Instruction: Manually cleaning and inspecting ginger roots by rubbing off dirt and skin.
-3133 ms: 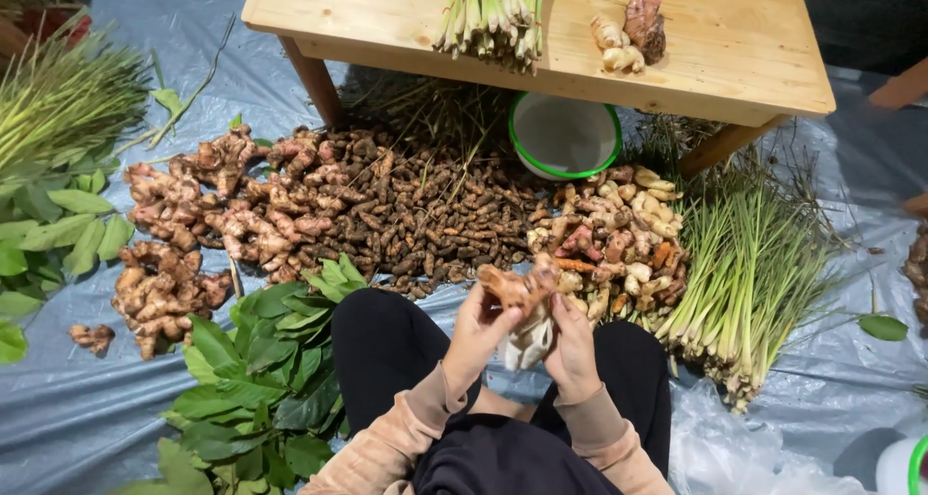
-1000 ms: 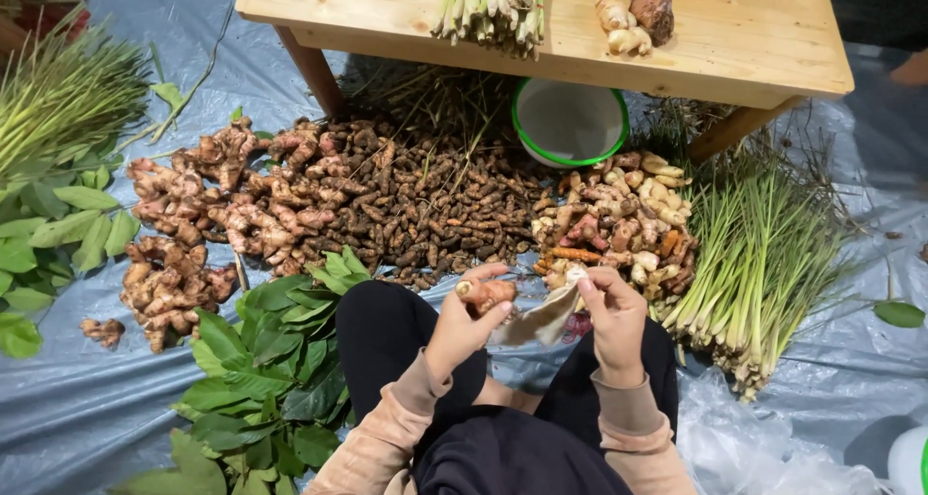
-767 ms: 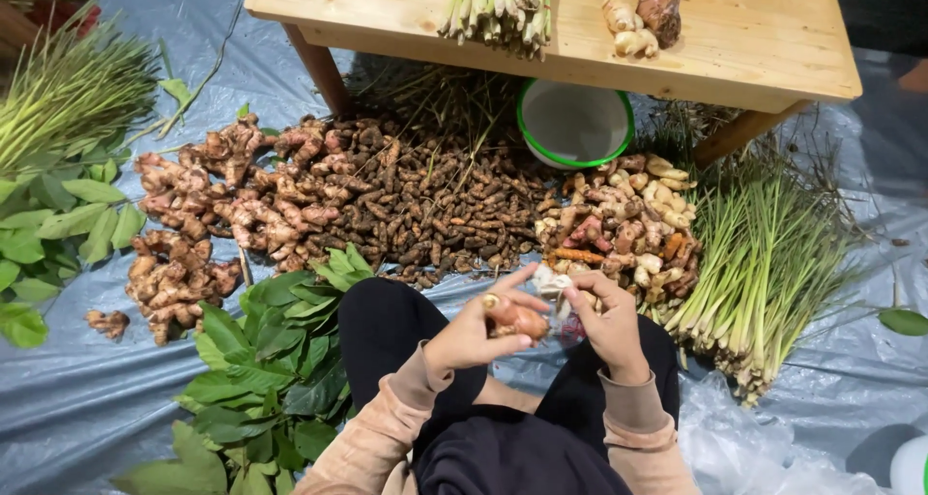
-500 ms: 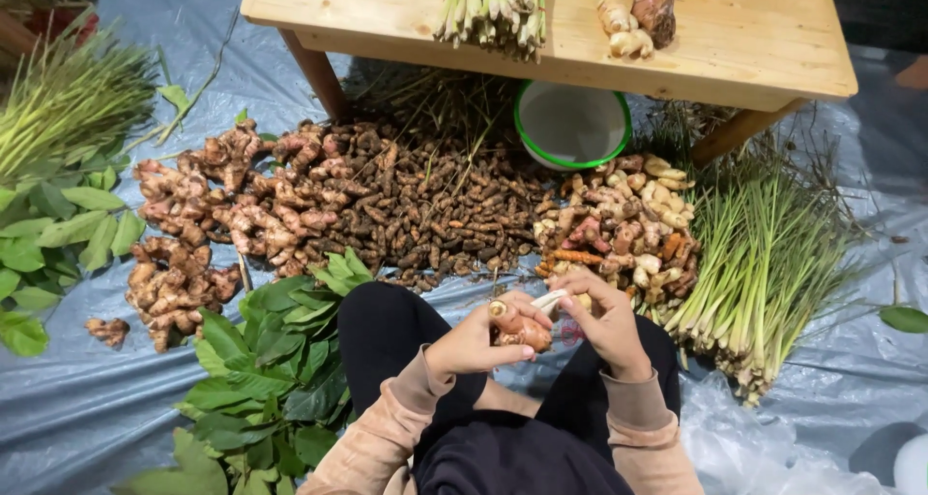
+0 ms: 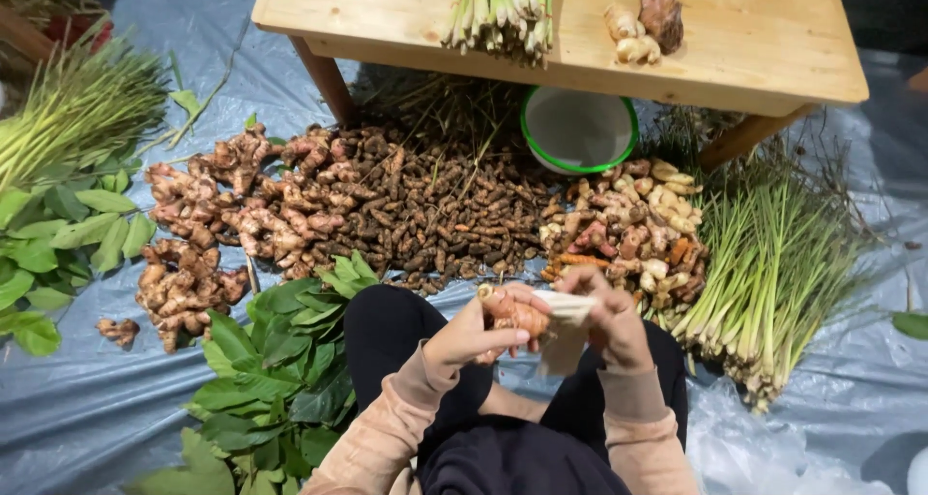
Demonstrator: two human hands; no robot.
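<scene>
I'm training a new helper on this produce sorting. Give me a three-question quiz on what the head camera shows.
1. True or false: the left hand holds a root piece.
2. What does the right hand hold: A) a knife, B) a pale cloth, C) a leaf?
3. What lies beside the lemongrass bundle on the wooden table?

Key: 1 true; 2 B; 3 a few ginger-like roots.

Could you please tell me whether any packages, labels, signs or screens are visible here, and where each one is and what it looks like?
None: no package, label, sign or screen shows in this view.
Nearest to packaging: a pale cloth or paper piece, held with a brownish root between the left hand and right hand.
Round white bowl with a green rim, on the floor under the wooden table.
</scene>
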